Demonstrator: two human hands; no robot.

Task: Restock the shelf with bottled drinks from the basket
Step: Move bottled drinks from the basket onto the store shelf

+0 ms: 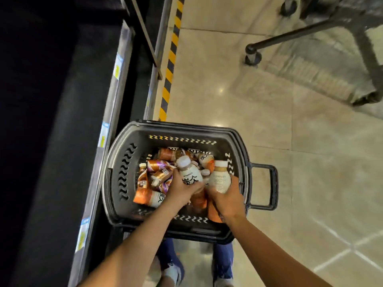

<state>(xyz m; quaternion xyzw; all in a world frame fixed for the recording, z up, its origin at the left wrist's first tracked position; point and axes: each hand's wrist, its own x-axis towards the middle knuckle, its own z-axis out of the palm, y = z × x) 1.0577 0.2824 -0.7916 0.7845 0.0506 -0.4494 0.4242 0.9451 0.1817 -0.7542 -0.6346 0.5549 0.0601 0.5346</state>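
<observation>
- Two bottles are in your grip at once: your left hand (179, 190) wraps its fingers around the white bottle with bold black characters (190, 174), and your right hand (227, 196) closes around the pale bottle with small print (220, 177). Both bottles point cap-up toward the top of the frame, probably so you can lift them straight out.
- Fingers on both hands are curled tight against the bottle bodies, gripping low and leaving the white caps and upper labels exposed (a sensible hold for setting them upright later).
- Remaining bottled drinks (154, 177) lie jumbled on their sides in the lower centre of the frame, inside the dark plastic basket (122, 162), orange and purple labels mixed.
- The basket sits on the tiled floor (269, 100) just beside the shelf edge (107, 129), which runs up the left of the frame with its price tags (103, 134); keeping it that close looks meant to shorten your reach.
- Judging by the pile, restocking is far from finished.
- Next you would carry both bottles left to the shelf, whose dark interior hides any open slots.
</observation>
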